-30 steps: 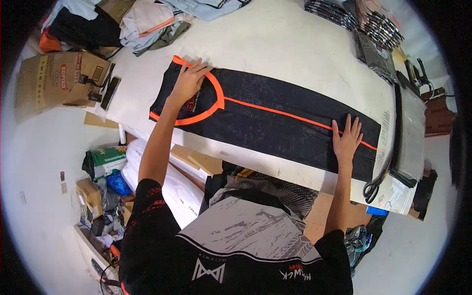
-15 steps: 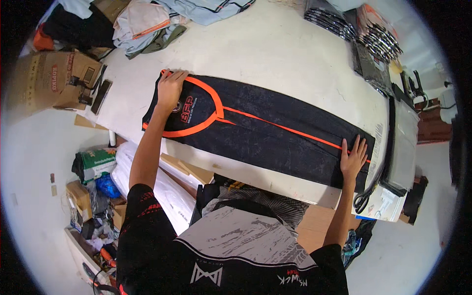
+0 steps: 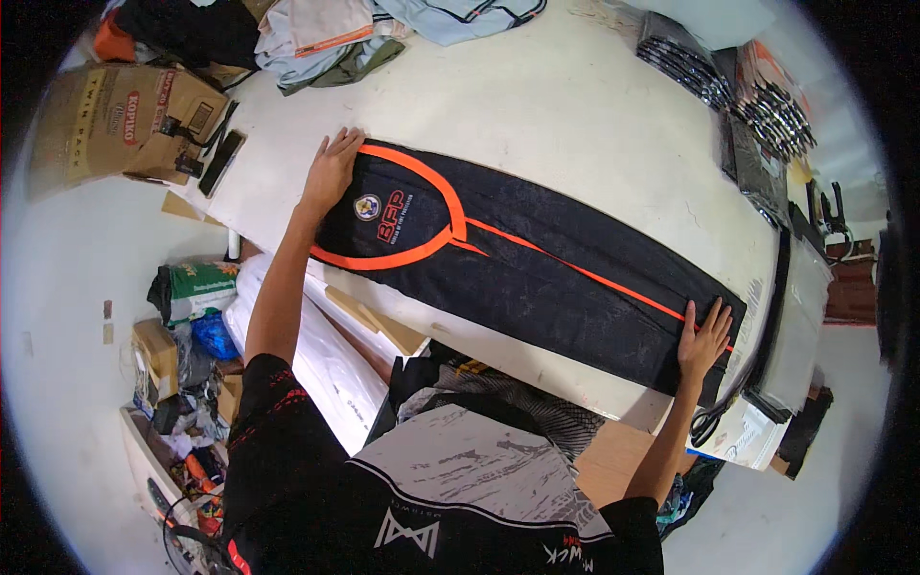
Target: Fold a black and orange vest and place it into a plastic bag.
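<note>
A black garment [image 3: 565,273], perhaps a shirt, lies folded into a long strip on the white table. Bright orange trim [image 3: 455,206] rings its neckline, and a thin orange stripe runs from there toward the right end. Inside the neckline a round emblem [image 3: 367,207] and red lettering show. At the neckline end, my left hand [image 3: 333,171] rests on the garment's far left edge, fingers stretched out and side by side. My right hand [image 3: 704,340] lies flat with fingers spread over the opposite end, across the orange stripe. Neither hand grips anything.
Black-handled scissors [image 3: 707,426] lie at the table's right corner, beside clear plastic sleeves [image 3: 797,311]. Packaged garments [image 3: 680,59] are stacked at the far right. At the left are a phone [image 3: 222,163] and a cardboard box [image 3: 144,115]; loose clothes [image 3: 326,38] lie behind.
My left hand has slid outward from over the neckline to the garment's left edge, uncovering the round emblem. The right hand stays on its end. The whole view has shifted slightly.
</note>
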The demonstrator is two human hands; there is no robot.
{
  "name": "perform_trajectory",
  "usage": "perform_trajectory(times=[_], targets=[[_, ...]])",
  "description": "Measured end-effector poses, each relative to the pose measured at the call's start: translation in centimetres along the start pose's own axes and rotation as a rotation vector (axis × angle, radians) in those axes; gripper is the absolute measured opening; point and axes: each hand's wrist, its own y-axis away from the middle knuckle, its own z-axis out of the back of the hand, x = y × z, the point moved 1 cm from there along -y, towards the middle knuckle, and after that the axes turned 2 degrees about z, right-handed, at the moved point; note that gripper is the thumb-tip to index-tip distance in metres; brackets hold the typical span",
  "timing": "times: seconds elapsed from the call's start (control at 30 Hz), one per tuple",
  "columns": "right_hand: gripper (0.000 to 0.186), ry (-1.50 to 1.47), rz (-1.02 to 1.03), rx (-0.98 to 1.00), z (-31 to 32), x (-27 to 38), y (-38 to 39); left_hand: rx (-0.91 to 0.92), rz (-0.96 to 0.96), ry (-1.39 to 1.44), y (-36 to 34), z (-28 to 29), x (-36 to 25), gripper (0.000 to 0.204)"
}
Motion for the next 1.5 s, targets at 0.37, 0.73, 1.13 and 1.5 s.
perform_trajectory(times=[0.37,0.73,1.13,1.5], targets=[[0.077,0.111,0.091,0.015,-3.0,-4.6,-3.6,-0.109,-0.042,0.187,-2.0,-1.4,0.1,0.029],[0.075,0.071,0.115,0.037,-3.4,-7.1,-6.3,0.114,-0.052,0.248,-1.5,-1.8,2.0,0.041],[0.074,0.036,0.059,0.052,-3.9,-8.7,-7.0,0.258,-0.133,0.084,-1.9,0.3,-2.1,0.044],[0.073,0.076,0.075,0.066,-3.9,-8.1,-6.5,-0.051,0.185,0.487,-2.6,0.9,-0.1,0.047]])
